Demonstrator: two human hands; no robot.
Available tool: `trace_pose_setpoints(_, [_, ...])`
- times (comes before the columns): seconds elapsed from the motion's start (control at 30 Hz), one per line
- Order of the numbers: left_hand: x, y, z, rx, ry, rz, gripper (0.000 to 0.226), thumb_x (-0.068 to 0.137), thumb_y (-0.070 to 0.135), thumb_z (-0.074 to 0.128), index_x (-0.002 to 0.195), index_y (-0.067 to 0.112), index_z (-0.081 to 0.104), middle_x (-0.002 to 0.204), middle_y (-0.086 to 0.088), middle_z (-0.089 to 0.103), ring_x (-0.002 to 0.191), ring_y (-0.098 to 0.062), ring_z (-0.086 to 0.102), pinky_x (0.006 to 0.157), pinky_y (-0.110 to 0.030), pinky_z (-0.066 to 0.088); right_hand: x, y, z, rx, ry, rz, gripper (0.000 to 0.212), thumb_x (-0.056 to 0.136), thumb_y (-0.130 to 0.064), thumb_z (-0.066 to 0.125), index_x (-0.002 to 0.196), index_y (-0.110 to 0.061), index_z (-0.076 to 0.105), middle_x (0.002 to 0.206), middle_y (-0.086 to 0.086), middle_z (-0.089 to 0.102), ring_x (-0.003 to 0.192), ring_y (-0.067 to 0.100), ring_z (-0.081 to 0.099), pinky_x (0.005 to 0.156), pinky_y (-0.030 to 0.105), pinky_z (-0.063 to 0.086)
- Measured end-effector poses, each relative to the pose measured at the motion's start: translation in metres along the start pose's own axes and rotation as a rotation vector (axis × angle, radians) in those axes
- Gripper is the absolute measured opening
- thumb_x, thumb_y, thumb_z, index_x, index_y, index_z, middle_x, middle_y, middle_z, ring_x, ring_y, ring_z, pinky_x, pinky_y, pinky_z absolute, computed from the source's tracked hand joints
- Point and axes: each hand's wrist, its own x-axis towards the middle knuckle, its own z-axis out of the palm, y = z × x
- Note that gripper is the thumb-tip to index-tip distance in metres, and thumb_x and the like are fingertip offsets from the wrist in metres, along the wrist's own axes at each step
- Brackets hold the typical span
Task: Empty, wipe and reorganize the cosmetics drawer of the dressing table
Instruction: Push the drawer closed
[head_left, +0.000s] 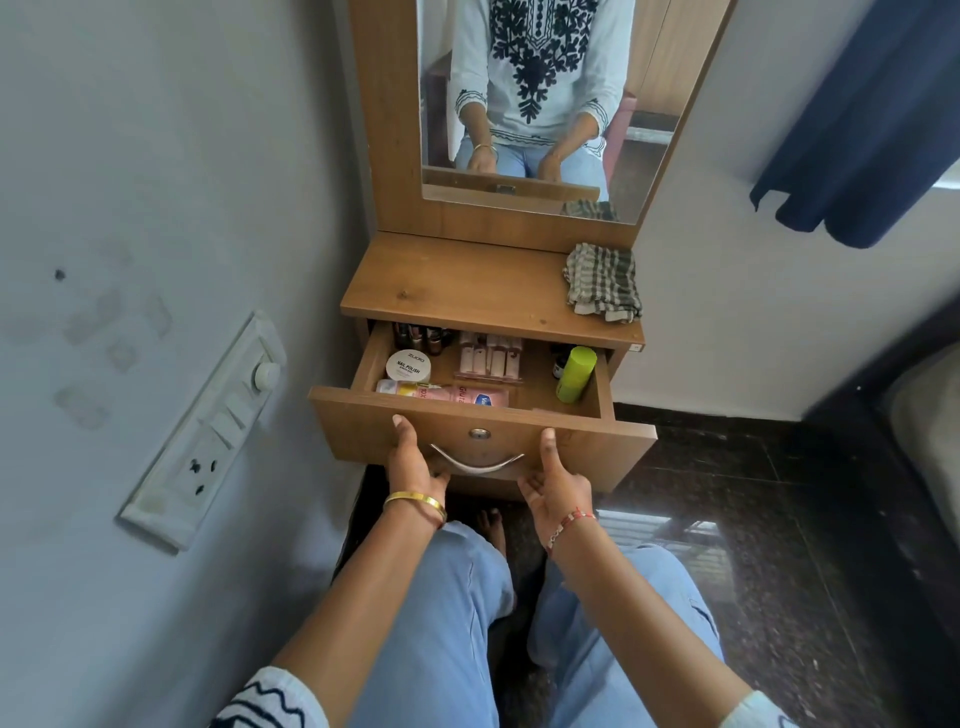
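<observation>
At the far left of the frame a white switch panel (208, 431) sits on the wall, clear of everything you're about to do. Moving in toward centre, your left hand (413, 457) is on the front panel of the drawer (363, 431): thumb pressed up the face near its top edge, the other fingers curled beneath the bottom edge, just left of the metal handle (477, 463). The drawer sits in the middle of the frame, pulled out toward you under the dressing table top (457, 286), and it is full. Along its left side lies a round white nail polish tub (409, 365) with dark bottles behind it, then a pink tube (478, 396) lying sideways along the front wall, its long axis running left to right across the frame. Above that, at centre, is a row of small pale bottles (488, 358), and to the right a lime green bottle (575, 374) with its long axis running front to back. Your right hand (553, 480) mirrors the left, thumb up the panel, fingers loosely curled below, gripping nothing else. The contents lie just above and beyond both thumbs, so either hand reaches its own side first. At right of the tabletop waits the checked cloth (602, 283), nearer your right hand
</observation>
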Motion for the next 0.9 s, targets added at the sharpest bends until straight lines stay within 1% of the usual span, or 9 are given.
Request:
trace_pose_setpoints(0.07, [0.004, 0.002, 0.004, -0.009, -0.007, -0.006, 0.056, 0.089, 0.048, 0.047, 0.135, 0.019, 0.035, 0.133, -0.009, 0.049, 0.122, -0.029, 0.048, 0.104, -0.051, 0.036, 0.004, -0.004, 0.004, 0.004, 0.009, 0.004, 0.044, 0.080, -0.031, 0.068, 0.109, -0.004, 0.048, 0.126, 0.016, 0.054, 0.106, 0.025, 0.055, 0.085, 0.033, 0.048])
trace_pose_setpoints(0.2, [0.015, 0.005, 0.015, -0.051, -0.013, -0.048, 0.054, 0.090, 0.047, 0.045, 0.134, 0.017, 0.036, 0.127, -0.010, 0.052, 0.112, -0.028, 0.052, 0.100, -0.048, 0.039, 0.017, -0.012, 0.016, -0.006, 0.041, 0.007, 0.059, 0.080, -0.031, 0.068, 0.124, 0.000, 0.044, 0.131, 0.014, 0.051, 0.119, 0.028, 0.051, 0.097, 0.038, 0.045])
trace_pose_setpoints(0.33, [0.026, 0.006, 0.026, -0.054, -0.039, -0.056, 0.054, 0.091, 0.047, 0.045, 0.134, 0.017, 0.037, 0.124, -0.010, 0.052, 0.103, -0.026, 0.053, 0.098, -0.046, 0.039, 0.027, -0.020, 0.026, -0.034, 0.061, 0.010, 0.062, 0.079, -0.032, 0.068, 0.128, -0.002, 0.044, 0.133, 0.011, 0.050, 0.122, 0.029, 0.050, 0.103, 0.043, 0.042])
trace_pose_setpoints(0.43, [0.036, 0.008, 0.033, -0.058, -0.050, -0.057, 0.055, 0.090, 0.047, 0.045, 0.135, 0.017, 0.036, 0.127, -0.010, 0.050, 0.103, -0.025, 0.052, 0.102, -0.046, 0.037, 0.037, -0.025, 0.034, -0.062, 0.075, 0.004, 0.060, 0.079, -0.035, 0.068, 0.126, -0.004, 0.045, 0.126, 0.008, 0.054, 0.117, 0.028, 0.052, 0.102, 0.041, 0.044])
trace_pose_setpoints(0.5, [0.041, 0.009, 0.039, -0.067, -0.056, -0.059, 0.055, 0.090, 0.046, 0.045, 0.136, 0.017, 0.035, 0.127, -0.011, 0.049, 0.109, -0.027, 0.052, 0.102, -0.046, 0.036, 0.043, -0.030, 0.039, -0.088, 0.100, -0.030, 0.060, 0.078, -0.037, 0.069, 0.124, -0.006, 0.046, 0.111, 0.001, 0.055, 0.104, 0.022, 0.056, 0.095, 0.036, 0.048])
trace_pose_setpoints(0.53, [0.042, 0.010, 0.041, -0.075, -0.059, -0.061, 0.054, 0.090, 0.046, 0.045, 0.135, 0.016, 0.036, 0.127, -0.011, 0.049, 0.113, -0.028, 0.051, 0.102, -0.046, 0.036, 0.046, -0.032, 0.042, -0.101, 0.118, -0.052, 0.062, 0.077, -0.037, 0.070, 0.124, -0.006, 0.046, 0.110, 0.000, 0.054, 0.101, 0.020, 0.055, 0.096, 0.036, 0.048])
trace_pose_setpoints(0.7, [0.053, 0.014, 0.058, -0.071, -0.093, -0.061, 0.037, 0.092, 0.046, 0.040, 0.116, 0.019, 0.044, 0.118, -0.008, 0.047, 0.106, -0.025, 0.050, 0.088, -0.043, 0.042, 0.062, -0.039, 0.057, -0.080, 0.152, -0.127, 0.066, 0.075, -0.032, 0.073, 0.127, -0.004, 0.045, 0.127, 0.009, 0.053, 0.114, 0.026, 0.054, 0.100, 0.040, 0.046])
trace_pose_setpoints(0.83, [0.063, 0.019, 0.073, -0.073, -0.085, -0.075, 0.045, 0.092, 0.047, 0.039, 0.127, 0.019, 0.039, 0.117, -0.007, 0.043, 0.113, -0.026, 0.047, 0.088, -0.044, 0.039, 0.076, -0.046, 0.068, -0.063, 0.158, -0.141, 0.069, 0.074, -0.032, 0.074, 0.128, -0.002, 0.046, 0.128, 0.011, 0.053, 0.115, 0.028, 0.055, 0.101, 0.042, 0.045])
trace_pose_setpoints(0.9, [0.069, 0.023, 0.081, -0.080, -0.085, -0.078, 0.041, 0.092, 0.047, 0.040, 0.122, 0.019, 0.041, 0.117, -0.007, 0.044, 0.110, -0.026, 0.048, 0.088, -0.044, 0.039, 0.083, -0.050, 0.075, -0.064, 0.153, -0.140, 0.069, 0.074, -0.032, 0.075, 0.129, -0.001, 0.046, 0.127, 0.011, 0.054, 0.112, 0.027, 0.056, 0.100, 0.042, 0.045])
